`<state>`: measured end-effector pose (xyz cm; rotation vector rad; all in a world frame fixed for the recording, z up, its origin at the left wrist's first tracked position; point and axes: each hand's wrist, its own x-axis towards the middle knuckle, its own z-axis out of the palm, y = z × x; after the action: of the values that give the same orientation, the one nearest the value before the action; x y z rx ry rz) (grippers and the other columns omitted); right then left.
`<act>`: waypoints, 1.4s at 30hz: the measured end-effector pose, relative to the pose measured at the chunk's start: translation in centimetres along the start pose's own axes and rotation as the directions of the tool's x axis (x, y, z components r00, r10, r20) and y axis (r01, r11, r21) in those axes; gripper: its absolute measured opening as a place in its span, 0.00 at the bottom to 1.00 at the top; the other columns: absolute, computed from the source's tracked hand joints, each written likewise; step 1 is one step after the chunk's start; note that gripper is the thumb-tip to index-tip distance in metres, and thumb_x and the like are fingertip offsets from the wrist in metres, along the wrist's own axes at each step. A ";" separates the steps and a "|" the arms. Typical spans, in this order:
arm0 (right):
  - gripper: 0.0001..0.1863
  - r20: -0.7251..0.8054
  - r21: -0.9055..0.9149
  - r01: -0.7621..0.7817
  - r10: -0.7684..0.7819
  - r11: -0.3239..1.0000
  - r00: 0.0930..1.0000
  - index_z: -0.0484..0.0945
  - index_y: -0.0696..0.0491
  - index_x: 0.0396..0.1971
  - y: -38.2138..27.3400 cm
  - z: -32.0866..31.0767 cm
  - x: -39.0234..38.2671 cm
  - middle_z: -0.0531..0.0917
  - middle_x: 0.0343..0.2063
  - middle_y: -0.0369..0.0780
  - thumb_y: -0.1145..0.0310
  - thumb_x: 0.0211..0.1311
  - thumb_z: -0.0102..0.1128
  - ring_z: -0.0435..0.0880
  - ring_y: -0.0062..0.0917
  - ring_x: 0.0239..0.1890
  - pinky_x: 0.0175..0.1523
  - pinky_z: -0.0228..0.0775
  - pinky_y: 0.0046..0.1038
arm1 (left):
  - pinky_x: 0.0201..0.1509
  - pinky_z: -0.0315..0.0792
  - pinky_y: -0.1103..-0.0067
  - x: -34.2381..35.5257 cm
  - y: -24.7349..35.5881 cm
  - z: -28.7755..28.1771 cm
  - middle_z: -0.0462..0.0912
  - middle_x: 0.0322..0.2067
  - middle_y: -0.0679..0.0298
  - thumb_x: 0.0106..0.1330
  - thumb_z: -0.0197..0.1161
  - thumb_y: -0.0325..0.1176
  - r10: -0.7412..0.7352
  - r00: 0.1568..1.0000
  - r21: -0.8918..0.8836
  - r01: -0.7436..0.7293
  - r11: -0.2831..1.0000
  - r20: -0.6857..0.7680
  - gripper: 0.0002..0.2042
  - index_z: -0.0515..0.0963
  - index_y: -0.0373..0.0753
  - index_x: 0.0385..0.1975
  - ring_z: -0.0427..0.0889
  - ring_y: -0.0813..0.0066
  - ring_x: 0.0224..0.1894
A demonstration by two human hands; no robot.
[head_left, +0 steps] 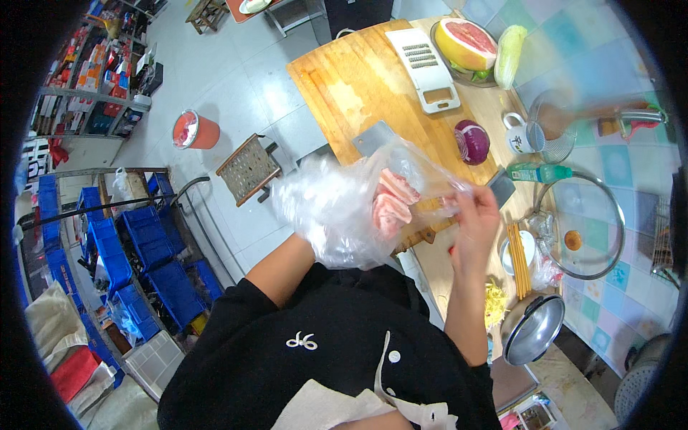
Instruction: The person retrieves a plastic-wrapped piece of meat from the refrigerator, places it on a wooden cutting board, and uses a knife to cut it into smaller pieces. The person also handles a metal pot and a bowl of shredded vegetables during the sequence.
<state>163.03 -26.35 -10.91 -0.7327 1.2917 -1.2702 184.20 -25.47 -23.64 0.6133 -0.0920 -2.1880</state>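
Your right hand (pixel 476 213) pinches the bag (pixel 315 208), apparently spreading it around meat (pixel 393 206) to its left. Your left hand's hidden grip cannot be told.

A cut citrus fruit (pixel 466 44) lies beside a pale vegetable (pixel 510 57), and a red bucket (pixel 206 133) stands on the floor (pixel 266 80).

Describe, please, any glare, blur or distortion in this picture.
In the head view, corners go black and the tiled wall looks warped; white glare streaks the plastic bag, whose left side looks smeared; the red onion looks fairly sharp.
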 end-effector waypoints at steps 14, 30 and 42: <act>0.38 0.457 -0.698 0.478 -0.182 0.533 0.871 0.70 0.54 0.49 -1.7 7.0 -3.5 0.61 0.52 0.44 0.59 0.33 0.75 0.73 0.33 0.45 0.40 0.71 0.28 | 0.53 0.71 0.72 3.5 0.4 2.5 0.73 0.50 0.59 0.63 0.54 0.40 -0.067 0.990 0.278 0.031 0.960 0.123 0.22 0.64 0.36 0.55 0.74 0.70 0.49; 0.08 -0.140 0.192 0.226 -0.201 0.955 0.970 0.71 0.55 0.34 -12.4 1.4 -2.7 0.74 0.40 0.41 0.74 0.53 0.57 0.70 0.14 0.24 0.25 0.63 0.14 | 0.58 0.65 0.70 5.1 2.3 2.9 0.69 0.54 0.59 0.64 0.53 0.42 -0.387 0.922 0.269 0.367 0.890 0.025 0.24 0.63 0.39 0.58 0.71 0.68 0.54; 0.22 -0.124 0.146 0.353 -0.337 0.924 0.933 0.63 0.59 0.53 -17.9 -3.1 -6.6 0.68 0.51 0.46 0.68 0.60 0.54 0.67 0.15 0.25 0.30 0.65 0.18 | 0.60 0.61 0.67 5.5 1.1 5.2 0.58 0.61 0.59 0.59 0.58 0.49 -0.347 0.934 0.564 0.331 0.756 -0.083 0.35 0.54 0.40 0.62 0.63 0.63 0.60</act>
<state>156.57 -23.42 7.08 -0.8106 1.1470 -1.6961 179.77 -31.02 -20.97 0.9982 -0.7312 -2.5290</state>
